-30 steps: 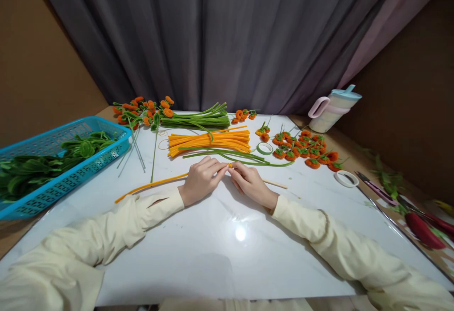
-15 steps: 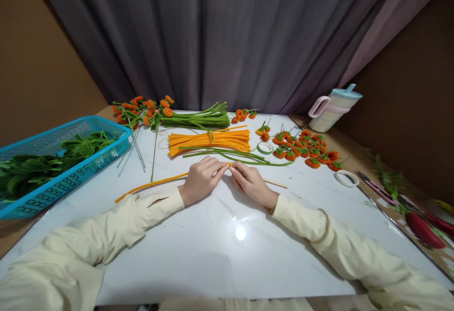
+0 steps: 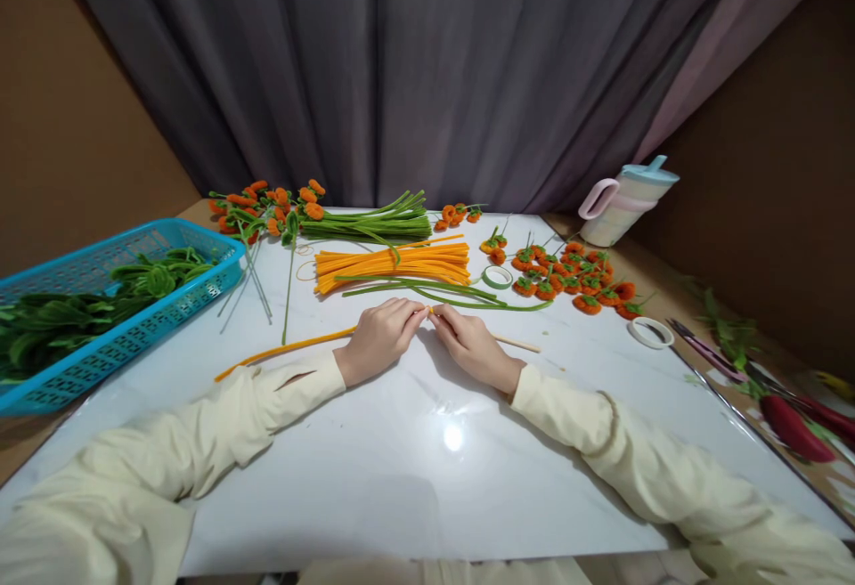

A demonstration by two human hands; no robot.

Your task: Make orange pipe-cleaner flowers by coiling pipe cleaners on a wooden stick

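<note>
My left hand (image 3: 379, 340) is closed on an orange pipe cleaner (image 3: 287, 349), whose long end trails left past my wrist. At the fingertips a small orange bit shows. My right hand (image 3: 473, 346) pinches the same spot, fingertips nearly touching those of my left hand. A thin wooden stick (image 3: 517, 344) sticks out to the right from behind my right hand; its other end is hidden. Just beyond my hands lie loose green pipe cleaners (image 3: 427, 289), an orange bundle (image 3: 394, 266) and a green bundle (image 3: 374, 226).
A blue basket (image 3: 134, 331) of green leaves stands left. Orange flowers (image 3: 588, 282) lie right, near tape rolls (image 3: 498, 277) (image 3: 650, 333). More flowers (image 3: 267, 207) lie back left. A lidded cup (image 3: 621, 202) and pliers (image 3: 708, 349) are at the right.
The view has shifted very slightly. My right fingers have shifted a little at the pinch point, and both hands remain together in the same place.
</note>
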